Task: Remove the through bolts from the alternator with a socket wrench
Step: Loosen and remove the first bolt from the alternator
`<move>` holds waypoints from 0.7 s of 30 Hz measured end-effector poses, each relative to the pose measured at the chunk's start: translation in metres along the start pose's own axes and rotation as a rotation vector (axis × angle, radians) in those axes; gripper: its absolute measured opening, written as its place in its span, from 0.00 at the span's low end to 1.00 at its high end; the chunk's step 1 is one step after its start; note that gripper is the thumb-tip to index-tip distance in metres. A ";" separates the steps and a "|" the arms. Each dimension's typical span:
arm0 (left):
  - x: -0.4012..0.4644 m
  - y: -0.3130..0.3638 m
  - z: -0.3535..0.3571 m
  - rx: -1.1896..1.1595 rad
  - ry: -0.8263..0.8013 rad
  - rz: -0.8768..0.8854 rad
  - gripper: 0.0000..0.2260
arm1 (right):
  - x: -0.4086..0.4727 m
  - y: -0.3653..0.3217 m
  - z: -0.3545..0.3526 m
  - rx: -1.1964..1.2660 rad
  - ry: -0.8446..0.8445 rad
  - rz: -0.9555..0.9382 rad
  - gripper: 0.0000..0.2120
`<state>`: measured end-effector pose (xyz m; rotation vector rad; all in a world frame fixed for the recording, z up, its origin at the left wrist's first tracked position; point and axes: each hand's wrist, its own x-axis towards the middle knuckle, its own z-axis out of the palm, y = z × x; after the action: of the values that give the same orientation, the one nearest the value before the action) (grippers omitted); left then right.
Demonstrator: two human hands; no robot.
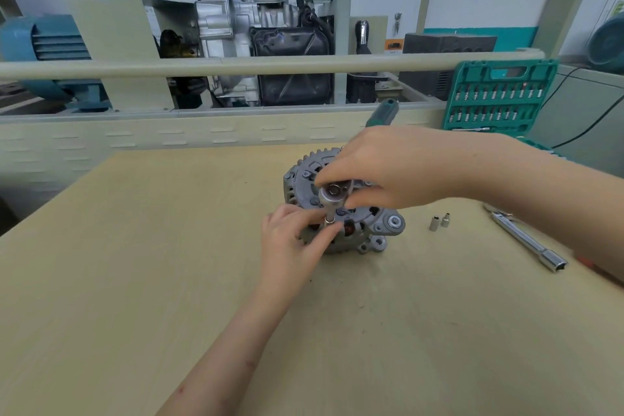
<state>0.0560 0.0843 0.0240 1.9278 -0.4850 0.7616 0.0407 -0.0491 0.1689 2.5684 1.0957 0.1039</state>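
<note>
Head view: right hand (398,169) grips chrome ratchet (332,196); left hand (293,240) pinches cylindrical socket (329,220) on ribbed grey alternator (374,230).

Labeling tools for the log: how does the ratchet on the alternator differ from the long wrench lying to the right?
The socket wrench stands on the alternator, gripped by the right hand, left hand pinching its socket; the long wrench lies flat on the table, untouched. The first has a green handle; the second is all metal. Both are chrome socket tools.
</note>
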 end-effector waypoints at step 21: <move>0.000 0.000 -0.001 -0.003 -0.021 -0.003 0.07 | -0.001 -0.006 0.000 -0.044 0.031 0.040 0.15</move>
<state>0.0553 0.0847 0.0242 1.9349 -0.4959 0.7386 0.0363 -0.0458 0.1672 2.5578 1.0412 0.1769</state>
